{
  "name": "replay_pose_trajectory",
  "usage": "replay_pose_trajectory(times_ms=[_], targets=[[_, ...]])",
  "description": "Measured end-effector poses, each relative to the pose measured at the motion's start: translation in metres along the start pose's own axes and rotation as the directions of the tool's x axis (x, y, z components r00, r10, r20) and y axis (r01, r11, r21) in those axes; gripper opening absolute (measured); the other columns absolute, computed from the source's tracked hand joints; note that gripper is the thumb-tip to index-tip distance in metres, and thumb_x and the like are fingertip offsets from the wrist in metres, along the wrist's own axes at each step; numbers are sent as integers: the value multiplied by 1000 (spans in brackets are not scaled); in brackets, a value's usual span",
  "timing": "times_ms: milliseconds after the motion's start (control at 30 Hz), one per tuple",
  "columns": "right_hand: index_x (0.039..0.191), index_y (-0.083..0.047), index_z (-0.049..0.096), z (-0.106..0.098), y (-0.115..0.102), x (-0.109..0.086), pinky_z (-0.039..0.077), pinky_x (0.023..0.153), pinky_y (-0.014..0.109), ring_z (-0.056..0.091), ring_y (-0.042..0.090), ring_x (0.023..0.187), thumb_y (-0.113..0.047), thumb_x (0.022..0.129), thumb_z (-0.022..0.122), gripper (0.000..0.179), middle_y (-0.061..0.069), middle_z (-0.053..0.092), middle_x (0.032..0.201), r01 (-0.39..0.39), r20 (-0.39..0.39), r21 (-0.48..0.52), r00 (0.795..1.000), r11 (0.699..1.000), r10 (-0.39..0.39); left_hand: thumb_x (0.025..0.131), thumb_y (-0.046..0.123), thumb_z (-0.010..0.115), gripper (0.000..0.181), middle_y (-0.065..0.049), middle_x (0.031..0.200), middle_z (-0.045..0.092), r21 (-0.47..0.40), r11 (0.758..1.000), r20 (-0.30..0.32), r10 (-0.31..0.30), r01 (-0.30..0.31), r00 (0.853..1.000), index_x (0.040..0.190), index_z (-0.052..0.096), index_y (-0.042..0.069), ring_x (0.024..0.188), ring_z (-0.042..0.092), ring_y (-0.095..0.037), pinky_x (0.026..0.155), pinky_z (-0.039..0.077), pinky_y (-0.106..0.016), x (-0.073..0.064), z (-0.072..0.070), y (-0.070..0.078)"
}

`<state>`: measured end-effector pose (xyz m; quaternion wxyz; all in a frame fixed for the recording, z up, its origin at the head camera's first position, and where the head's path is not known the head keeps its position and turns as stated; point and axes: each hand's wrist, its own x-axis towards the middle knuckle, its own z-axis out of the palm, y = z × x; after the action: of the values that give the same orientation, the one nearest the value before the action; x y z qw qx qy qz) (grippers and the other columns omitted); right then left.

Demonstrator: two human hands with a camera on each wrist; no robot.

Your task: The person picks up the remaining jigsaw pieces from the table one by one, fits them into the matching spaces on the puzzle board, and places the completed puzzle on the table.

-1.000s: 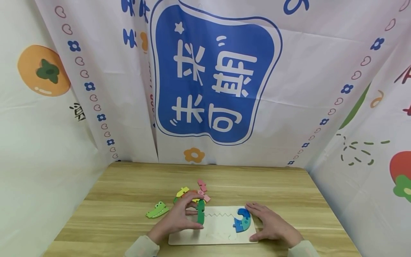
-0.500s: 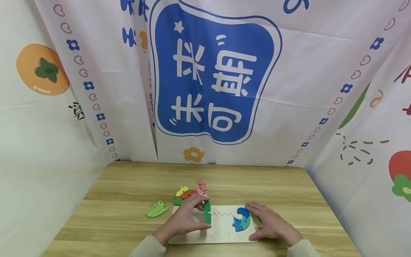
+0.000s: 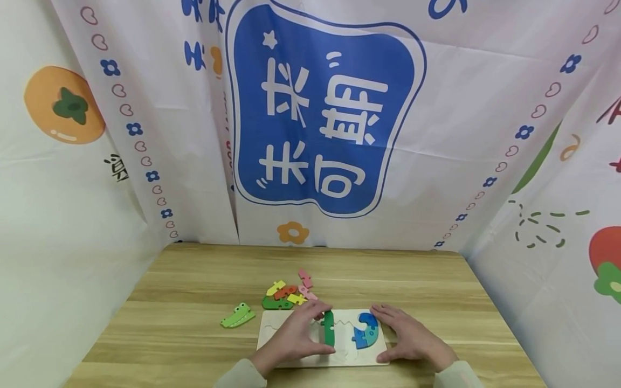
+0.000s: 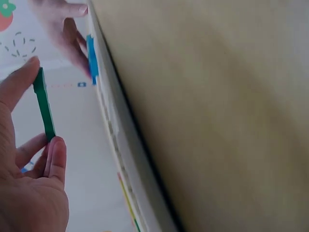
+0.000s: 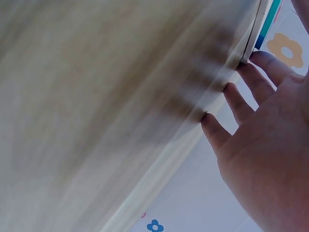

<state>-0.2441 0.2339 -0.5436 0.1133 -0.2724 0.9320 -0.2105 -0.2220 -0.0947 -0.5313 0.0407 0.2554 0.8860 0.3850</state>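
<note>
My left hand [image 3: 298, 334] pinches a dark green puzzle piece [image 3: 329, 330] between thumb and fingertips, over the middle of a pale wooden puzzle board [image 3: 268, 331]. In the left wrist view the same green piece [image 4: 46, 108] is seen edge-on, raised above the board. Joined blue and teal puzzle pieces [image 3: 371, 330] form a curved tail at the board's right end. Beside them my right hand [image 3: 409, 335] rests with spread fingers at the board's right edge. Its fingertips [image 5: 227, 88] touch the tabletop in the right wrist view.
A light green crocodile-head piece [image 3: 237, 316] lies left of the board. Behind the board are loose pieces: green [image 3: 276, 303], orange [image 3: 284, 292], yellow [image 3: 275, 288] and pink [image 3: 305, 278]. A printed cloth [image 3: 330, 231] hangs behind the wooden table [image 3: 388, 275].
My left hand has carried the green piece rightward along the board, closer to the blue pieces. More of the loose pieces and the board's left end now show. The right hand stays put.
</note>
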Motion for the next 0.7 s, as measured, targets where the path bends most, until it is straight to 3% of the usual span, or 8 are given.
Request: replay_pose_trajectory(times_ms=[267,700], targets=[[158,-11,44,0,-1,0,34,115,71,34,44,151,-66,70,85,111,12,42,164,8,-2,4,1000,1000,-8,76,55,88,84,10,128,57,17,998,39,-57,57,998,145,60,17,111,59,-8,98,56,-34,5,15,10],[158,-13,43,0,-1,-1,33,115,72,34,44,151,-67,70,85,111,11,41,164,-1,4,17,1000,1000,1,74,52,91,83,3,127,60,60,989,80,-142,138,987,142,62,14,114,57,-13,103,55,-42,15,34,23]])
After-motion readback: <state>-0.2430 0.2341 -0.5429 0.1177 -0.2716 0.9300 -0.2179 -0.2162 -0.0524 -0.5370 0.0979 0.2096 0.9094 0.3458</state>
